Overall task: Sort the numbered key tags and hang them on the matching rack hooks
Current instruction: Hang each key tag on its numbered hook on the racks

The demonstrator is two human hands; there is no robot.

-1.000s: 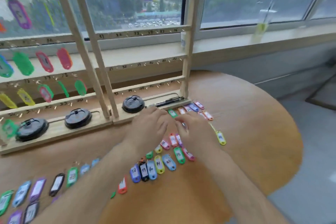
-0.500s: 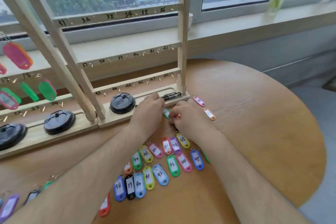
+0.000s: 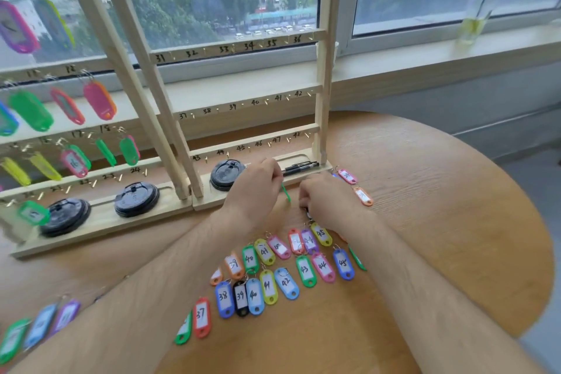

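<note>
Drink cup (image 3: 473, 26) on windowsill (image 3: 425, 55) (straw (image 3: 485, 0) in), black lids (image 3: 136, 199), pens (image 3: 300, 167)

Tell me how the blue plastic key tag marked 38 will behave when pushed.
The blue plastic key tag marked 38 looks thin and small, so probably light and stiff. Lying flat on the smooth wooden table, it would likely slide, not roll, perhaps nudging the neighbouring black tag.

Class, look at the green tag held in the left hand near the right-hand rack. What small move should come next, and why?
Probably turn the green tag in the left hand until its label faces up. It shows edge-on, so its number cannot be read, and the numbered hooks in view on the right rack look bare.
</note>
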